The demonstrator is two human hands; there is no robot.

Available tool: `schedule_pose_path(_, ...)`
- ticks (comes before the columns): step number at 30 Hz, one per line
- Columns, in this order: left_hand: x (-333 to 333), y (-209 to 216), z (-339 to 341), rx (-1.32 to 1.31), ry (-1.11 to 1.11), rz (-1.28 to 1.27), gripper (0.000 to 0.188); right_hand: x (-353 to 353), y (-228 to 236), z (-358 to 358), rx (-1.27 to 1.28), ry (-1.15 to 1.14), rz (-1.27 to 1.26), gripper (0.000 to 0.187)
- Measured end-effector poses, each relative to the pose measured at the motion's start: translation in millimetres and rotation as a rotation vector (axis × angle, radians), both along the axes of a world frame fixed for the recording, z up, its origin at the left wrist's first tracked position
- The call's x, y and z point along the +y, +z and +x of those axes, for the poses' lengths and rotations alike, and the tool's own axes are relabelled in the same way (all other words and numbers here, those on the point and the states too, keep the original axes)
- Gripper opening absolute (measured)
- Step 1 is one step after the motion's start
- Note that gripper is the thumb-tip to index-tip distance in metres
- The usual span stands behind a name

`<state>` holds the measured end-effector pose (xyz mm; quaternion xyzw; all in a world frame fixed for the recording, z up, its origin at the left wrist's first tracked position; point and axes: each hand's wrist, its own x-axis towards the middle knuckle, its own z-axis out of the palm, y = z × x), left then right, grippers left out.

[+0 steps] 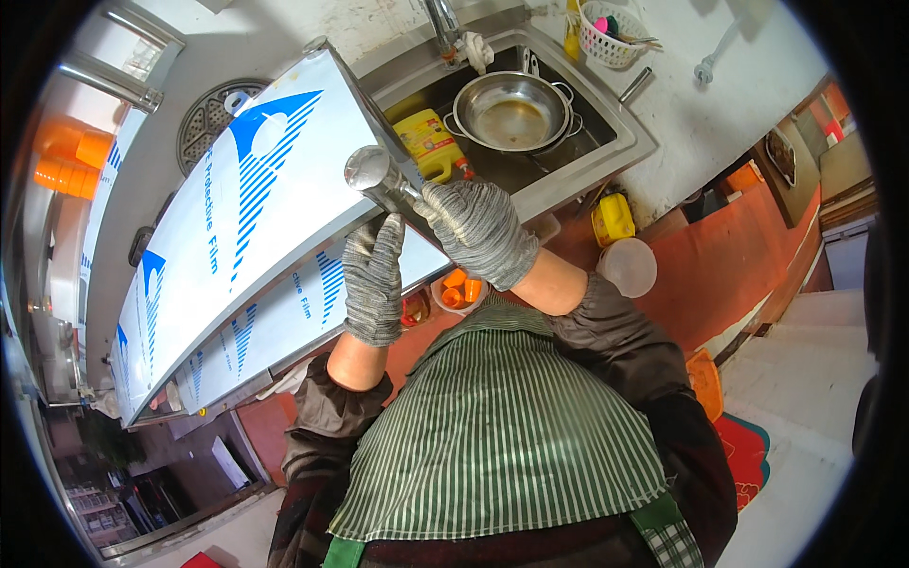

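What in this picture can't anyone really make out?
All in the head view:
Right hand: its palm is hidden behind the back of the hand, so its grip on the metal cylinder is unclear.
Sink: the floor under the steel pan is covered by it.
Faucet: top cut off by the upper edge.

bright light fills most of the view, leaving the white film nearly washed out in places. small glints sit on the cylinder and the pan, while the inside of the sink falls into shade. the lower left is dim and murky. gloves and apron look sharp; toward the black round border, straight edges bow and detail softens.
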<state>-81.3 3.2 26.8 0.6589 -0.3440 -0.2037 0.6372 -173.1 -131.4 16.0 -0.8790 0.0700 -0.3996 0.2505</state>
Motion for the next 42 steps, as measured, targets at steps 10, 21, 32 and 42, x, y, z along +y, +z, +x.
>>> schedule_pose_path(10,-7.2,-2.2,1.9,0.042,-0.019,0.024,0.022,9.5,5.4,-7.5,-0.059,0.09,0.369,0.022)
schedule_pose_path(21,-6.2,-4.0,9.1,-0.01,-0.057,0.097,0.025,-8.5,11.6,-6.5,0.021,0.158,0.25,0.021)
schedule_pose_path(32,5.9,-21.3,25.8,0.189,-0.215,0.017,0.022,31.8,43.1,-16.6,-0.072,0.531,1.413,0.028)
schedule_pose_path(42,21.3,16.5,-24.8,0.176,-0.194,0.113,0.023,39.4,-0.2,-21.6,-0.372,0.379,1.16,0.025)
